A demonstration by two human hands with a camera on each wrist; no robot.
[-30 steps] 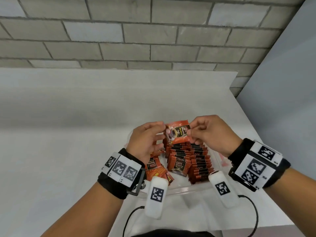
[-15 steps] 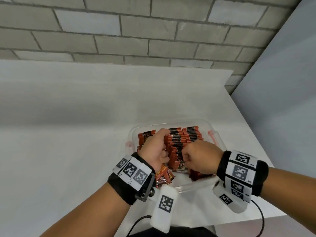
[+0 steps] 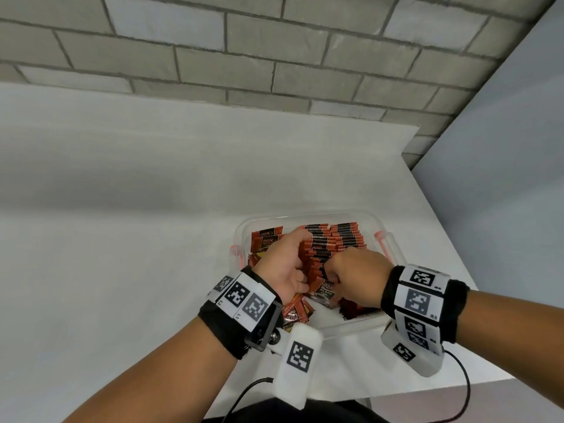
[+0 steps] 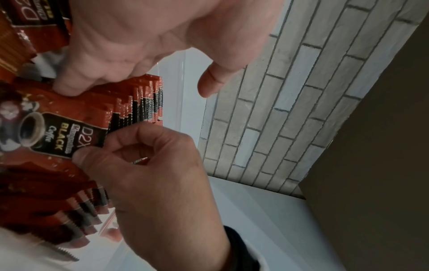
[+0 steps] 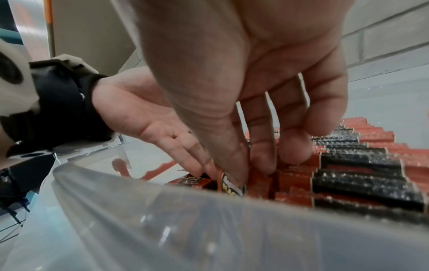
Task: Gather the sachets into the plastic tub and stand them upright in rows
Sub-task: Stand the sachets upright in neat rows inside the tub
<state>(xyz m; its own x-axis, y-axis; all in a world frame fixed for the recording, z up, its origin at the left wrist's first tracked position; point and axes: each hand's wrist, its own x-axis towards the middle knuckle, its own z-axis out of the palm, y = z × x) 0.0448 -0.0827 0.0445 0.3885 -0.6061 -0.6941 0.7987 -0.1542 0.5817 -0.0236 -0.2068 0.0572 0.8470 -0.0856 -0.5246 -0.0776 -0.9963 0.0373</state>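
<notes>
Right hand (image 3: 355, 277): grip curled, thumb and fingers pinching the front sachet (image 4: 50, 134) at its top edge. Left hand (image 3: 285, 265): grip curled, fingertips pressing that sachet's other end. Sachet stands against upright rows (image 3: 338, 239) inside the tub (image 3: 389, 239), on the bench (image 3: 122, 224).

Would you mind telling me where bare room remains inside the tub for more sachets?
A bare strip of floor runs along the tub's near wall, between the loose sachets and right hand. The standing rows and left hand crowd the rest.
</notes>
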